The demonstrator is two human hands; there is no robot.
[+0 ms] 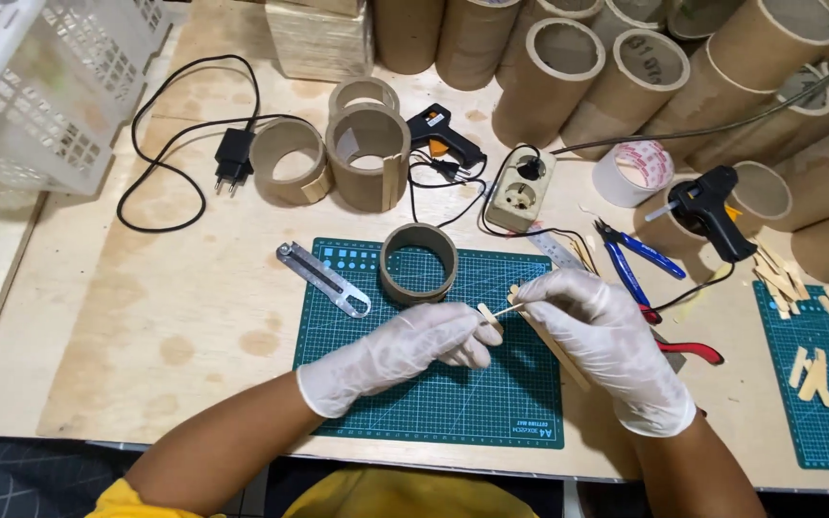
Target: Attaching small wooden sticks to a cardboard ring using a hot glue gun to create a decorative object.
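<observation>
Both my hands wear white gloves and meet over a green cutting mat [434, 403]. My left hand [405, 350] pinches a small flat wooden stick piece [488, 316] at its fingertips. My right hand [606, 336] pinches a thin wooden sliver [509, 309] that touches that piece, with a longer wooden stick [558, 360] lying under its fingers. A short cardboard ring [418, 263] stands on the mat just beyond the hands. A metal ruler-like tool [323, 279] lies at the mat's far left corner.
Two black glue guns [441, 134] [712, 206], a power strip [522, 190], blue pliers [630, 259], red-handled cutters [688, 350] and a tape roll [633, 171] lie on the bench. Cardboard tubes [558, 77] line the back. A white basket [40, 86] sits far left; a second mat [817, 422] with wooden pieces [813, 372] lies right.
</observation>
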